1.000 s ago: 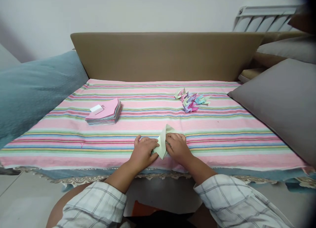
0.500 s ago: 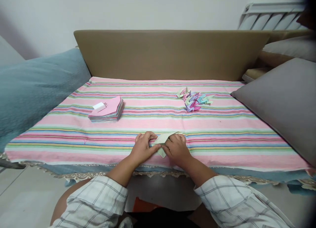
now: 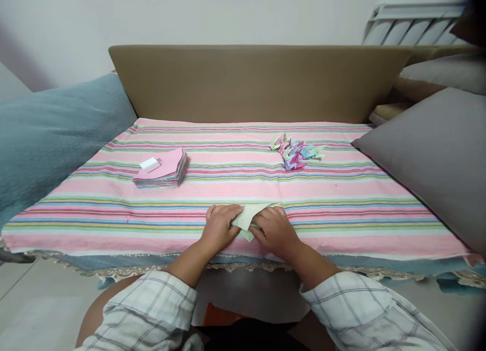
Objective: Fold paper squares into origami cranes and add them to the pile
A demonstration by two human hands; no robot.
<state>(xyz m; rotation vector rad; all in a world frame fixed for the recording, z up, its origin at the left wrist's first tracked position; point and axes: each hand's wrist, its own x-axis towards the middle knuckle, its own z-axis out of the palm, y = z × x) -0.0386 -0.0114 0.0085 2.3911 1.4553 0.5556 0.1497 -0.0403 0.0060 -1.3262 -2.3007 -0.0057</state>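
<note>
A pale green folded paper (image 3: 246, 215) lies between my hands near the front edge of the striped cloth (image 3: 228, 189). My left hand (image 3: 220, 228) pinches its left side between thumb and fingers. On the right side, my right hand (image 3: 275, 229) grips the paper, its fingertips partly under a raised flap. A lower pointed corner of the paper shows between my thumbs.
A stack of coloured paper (image 3: 163, 171) bears a white plug adapter (image 3: 150, 164) at the left. Several folded paper figures (image 3: 296, 152) lie in a cluster behind my right hand. A grey cushion (image 3: 429, 158) stands at the right, a blue cushion (image 3: 64, 128) at the left.
The upper flap of the green paper now opens wider and covers more of the middle. My left fingers have moved slightly over its left edge. The whole view has shifted a little.
</note>
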